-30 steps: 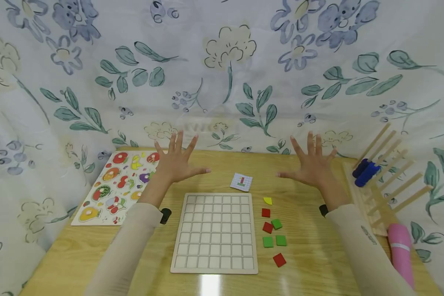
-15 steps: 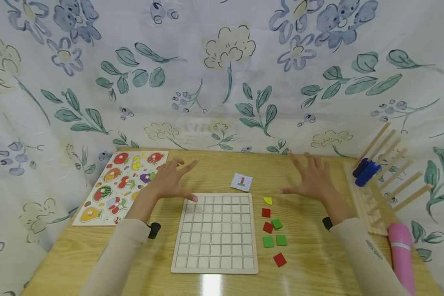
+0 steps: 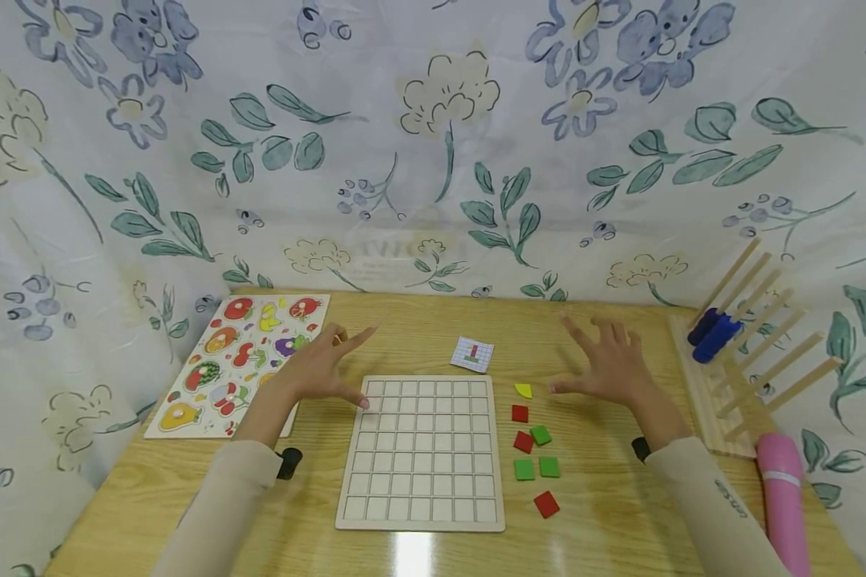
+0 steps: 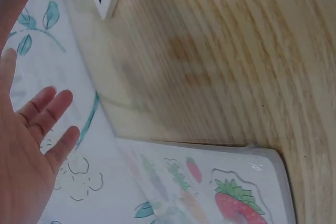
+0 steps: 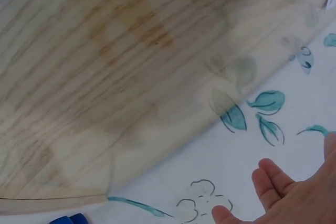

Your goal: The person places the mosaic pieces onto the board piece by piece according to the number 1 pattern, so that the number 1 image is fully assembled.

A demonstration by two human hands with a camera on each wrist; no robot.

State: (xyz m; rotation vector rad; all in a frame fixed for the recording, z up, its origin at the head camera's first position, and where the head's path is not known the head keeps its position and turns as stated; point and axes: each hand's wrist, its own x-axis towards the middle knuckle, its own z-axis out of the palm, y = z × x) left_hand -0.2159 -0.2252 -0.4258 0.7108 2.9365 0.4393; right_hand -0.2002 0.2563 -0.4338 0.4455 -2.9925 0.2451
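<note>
Head view. Both hands have come down from a raised, spread pose toward the counter (image 3: 433, 328), which suggests that work on the grid board (image 3: 421, 453) is about to start. The left hand (image 3: 321, 369) hovers at the board's far left corner, fingers straight, gripping nothing. The right hand (image 3: 609, 365) hovers right of the board, also open-fingered and empty, just beyond the loose tiles (image 3: 532, 449): red and green squares and one yellow piece (image 3: 523, 390). The board's cells hold nothing. A pattern card (image 3: 472, 353) lies behind the board; a fruit puzzle (image 3: 238, 361) lies to its left. The wooden rack (image 3: 746, 361), right of the board, holds a blue object (image 3: 714, 334).

Left wrist view. The palm and straight fingers (image 4: 44, 116) are over the cloth, beside the fruit puzzle's corner (image 4: 236, 187).

Right wrist view. Fingertips (image 5: 270, 179) are over the counter edge, holding nothing.
</note>
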